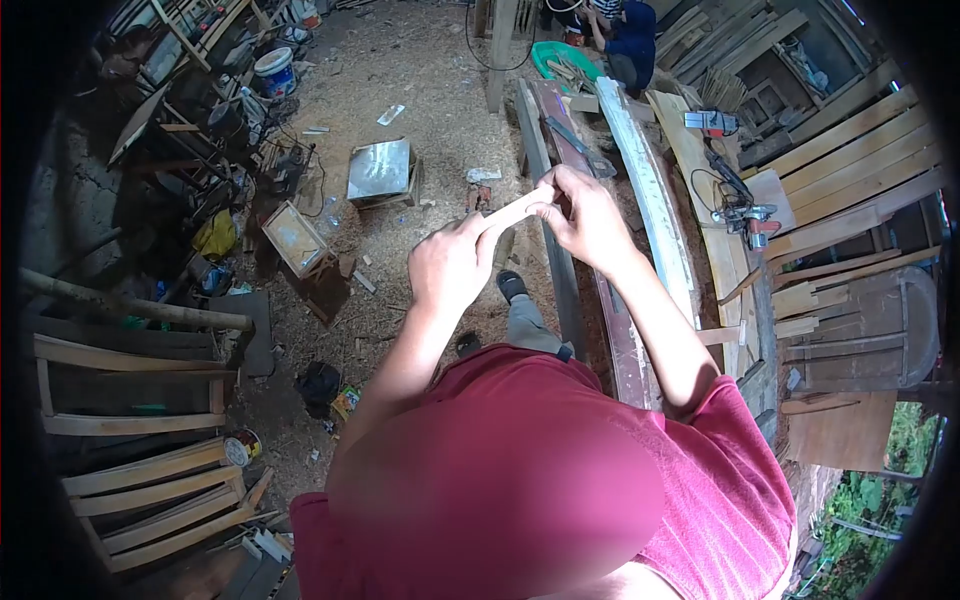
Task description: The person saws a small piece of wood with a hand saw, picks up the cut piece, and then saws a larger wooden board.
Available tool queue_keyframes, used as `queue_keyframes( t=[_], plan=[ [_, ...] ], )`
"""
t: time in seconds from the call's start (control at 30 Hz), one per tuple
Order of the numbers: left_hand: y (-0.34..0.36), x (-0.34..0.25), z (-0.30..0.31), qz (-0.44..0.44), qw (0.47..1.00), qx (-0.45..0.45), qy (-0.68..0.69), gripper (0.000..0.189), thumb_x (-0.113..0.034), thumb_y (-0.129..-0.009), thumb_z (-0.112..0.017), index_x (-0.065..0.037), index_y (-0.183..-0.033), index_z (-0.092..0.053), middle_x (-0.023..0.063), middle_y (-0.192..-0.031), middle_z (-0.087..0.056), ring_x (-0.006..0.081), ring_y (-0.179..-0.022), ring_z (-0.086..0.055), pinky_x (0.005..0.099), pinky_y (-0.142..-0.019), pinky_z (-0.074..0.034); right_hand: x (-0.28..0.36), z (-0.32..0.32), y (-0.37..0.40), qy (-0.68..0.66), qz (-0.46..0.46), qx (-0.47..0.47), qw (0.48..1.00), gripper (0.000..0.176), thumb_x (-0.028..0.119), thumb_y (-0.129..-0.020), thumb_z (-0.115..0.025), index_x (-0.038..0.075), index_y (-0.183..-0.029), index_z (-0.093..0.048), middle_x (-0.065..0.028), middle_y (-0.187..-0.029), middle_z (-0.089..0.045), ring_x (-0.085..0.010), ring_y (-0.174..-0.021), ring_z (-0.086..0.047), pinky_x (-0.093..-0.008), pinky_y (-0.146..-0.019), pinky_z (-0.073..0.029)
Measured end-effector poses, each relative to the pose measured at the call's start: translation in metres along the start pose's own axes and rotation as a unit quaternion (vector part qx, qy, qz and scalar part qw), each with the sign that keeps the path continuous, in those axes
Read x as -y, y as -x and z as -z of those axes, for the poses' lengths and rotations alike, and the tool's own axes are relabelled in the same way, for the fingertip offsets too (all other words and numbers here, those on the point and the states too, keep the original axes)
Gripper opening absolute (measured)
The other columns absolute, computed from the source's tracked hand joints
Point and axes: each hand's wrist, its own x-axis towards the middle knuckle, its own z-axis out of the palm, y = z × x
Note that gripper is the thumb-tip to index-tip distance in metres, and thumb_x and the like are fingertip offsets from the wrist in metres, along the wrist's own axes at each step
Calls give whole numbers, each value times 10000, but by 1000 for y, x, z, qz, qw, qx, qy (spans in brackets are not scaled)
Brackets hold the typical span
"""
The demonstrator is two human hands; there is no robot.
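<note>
A short, pale strip of wood (517,211) is held up in front of my body, slanting upward to the right. My left hand (450,262) is closed round its lower left end. At the upper right end, my right hand (586,220) grips it between thumb and fingers. Below and to the right of my hands runs a workbench of long planks (618,330), with a hand saw (580,146) lying on it. Both ends of the strip are partly covered by my fingers.
A metal-topped stool (380,170) and a wooden stool (297,240) stand on the shavings-covered floor. Power tools (748,222) with cords lie on the right bench. Slatted wooden frames (160,490) lean at the left. A person (632,40) crouches at the back beside a green basin (552,58).
</note>
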Motion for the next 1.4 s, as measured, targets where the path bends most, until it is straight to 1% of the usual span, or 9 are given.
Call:
queue_keyframes(
  t=[0.17,0.27,0.3,0.43,0.53,0.97,1.1,1.2,1.4],
  plan=[
    [7,9,7,-8,1000,4,-5,239,-324,-982,-708,-87,-1010,-716,132,-812,-697,353,-714,-714,481,-620,-548,6,-17,14,16,-13,-28,999,263,75,-868,-824,13,-1042,-636,-142,-928,-663,-293,-911,-682,-392,-819,-531],
    [6,22,20,-56,998,-27,18,266,-311,-944,-751,-77,-1069,-724,117,-897,-671,332,-828,-697,467,-723,-536,20,-7,19,-74,15,-16,997,254,72,-874,-806,1,-1035,-622,-147,-951,-648,-335,-955,-676,-404,-854,-531],
    [6,19,27,-81,995,-59,11,283,-307,-931,-764,-78,-1093,-724,112,-930,-659,327,-871,-685,462,-761,-525,24,-3,19,-82,61,-33,994,247,52,-924,-775,4,-1131,-649,-82,-972,-666,-224,-963,-683,-338,-853,-528],
    [10,5,44,-80,992,-100,-8,397,-330,-877,-816,-93,-1179,-712,88,-1015,-614,307,-953,-616,437,-830,-461,40,-8,36,-402,-100,-60,908,231,42,-1051,-644,-1,-1278,-637,-19,-1042,-690,-85,-958,-654,-240,-828,-526],
    [12,-2,50,-89,987,-132,-23,430,-340,-857,-835,-98,-1189,-710,83,-1017,-607,298,-937,-603,431,-814,-445,34,-12,45,-479,-149,-51,864,216,107,-1078,-622,-9,-1255,-665,-53,-1008,-708,-118,-894,-672,-275,-793,-549],
    [19,-13,43,-92,991,-43,84,342,-254,-904,-810,-58,-1167,-711,125,-1012,-660,359,-925,-674,459,-787,-540,19,-15,65,-501,-204,-61,839,227,86,-1086,-608,-47,-1265,-651,-58,-1003,-727,-101,-849,-692,-249,-751,-565],
    [23,-8,13,-36,992,5,117,333,-330,-941,-773,-94,-1167,-709,130,-1002,-661,375,-921,-692,486,-786,-555,7,-14,82,-455,-257,-91,848,238,102,-1080,-624,-19,-1284,-651,-22,-1027,-704,-75,-873,-670,-231,-771,-536],
    [21,-4,-9,-14,991,32,133,329,-332,-953,-764,-85,-1161,-703,146,-995,-672,399,-920,-692,498,-781,-554,-15,-7,99,-379,-289,-81,875,296,178,-1094,-622,-6,-1325,-631,-63,-1058,-722,-131,-913,-692,-293,-832,-555],
    [7,4,-52,3,985,74,154,302,-286,-962,-760,-55,-1148,-699,165,-1027,-679,406,-939,-685,485,-801,-545,-68,-4,121,-337,-339,-113,871,227,110,-1059,-646,-28,-1237,-669,-1,-966,-687,-77,-876,-641,-253,-811,-526]
  ],
)
